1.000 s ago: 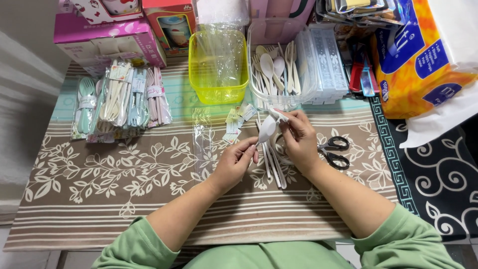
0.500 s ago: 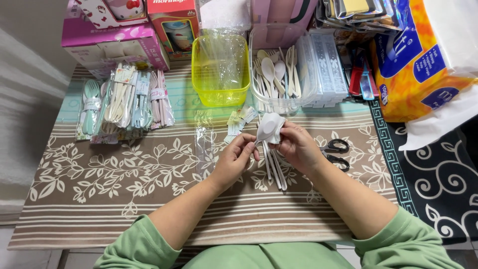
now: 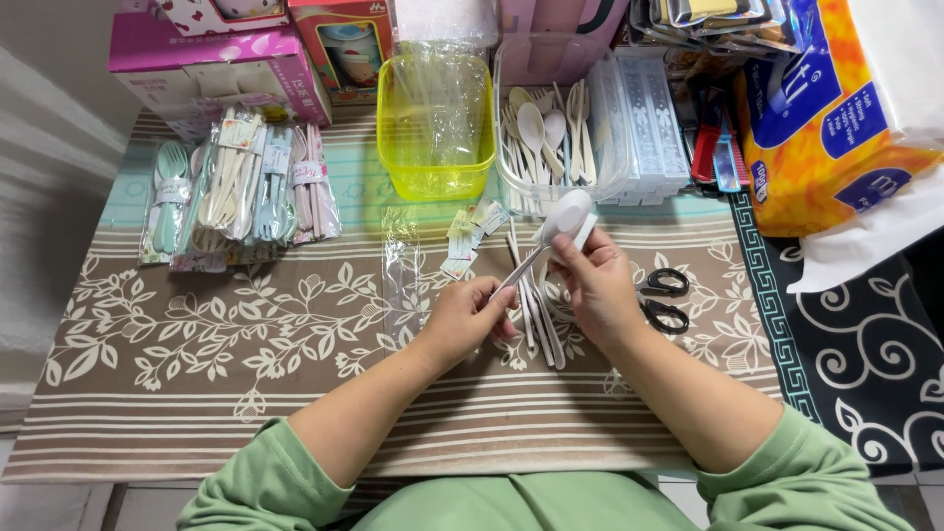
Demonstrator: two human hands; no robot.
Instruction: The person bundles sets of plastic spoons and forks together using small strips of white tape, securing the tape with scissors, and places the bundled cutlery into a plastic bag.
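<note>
A: Nearest the body, what are the two hands doing?

B: Both are raised just above the leaf-patterned mat (image 3: 197,334). The left hand (image 3: 470,317) is closed in a pinch on the lower end of a white spoon's handle. The right hand (image 3: 598,285) is curled round the upper part, fingers closed near the bowl, where a white strip or wrapper seems to sit against it; I cannot tell exactly what that strip is

A: So how does the white spoon (image 3: 551,234) lie?

B: Its long axis runs on a slant, from low at the left hand up and away to the right, the bowl at the far end, facing up. The right hand is the nearer one to the bowl, the left to the tail of the handle

A: And below them?

B: A few loose white utensils (image 3: 536,313) lie on the mat, directly under and between the hands, long axes pointing roughly away from the body. Black scissors (image 3: 665,298) lie just right of the right hand

A: Further out?

B: A flat clear sleeve (image 3: 400,270) to the left, small paper tags (image 3: 472,228) just beyond it, then the yellow tub (image 3: 435,128) and the clear basket of spoons (image 3: 551,138), which is straight beyond the held spoon's bowl. Wrapped cutlery bundles (image 3: 236,192) lie far left
</note>
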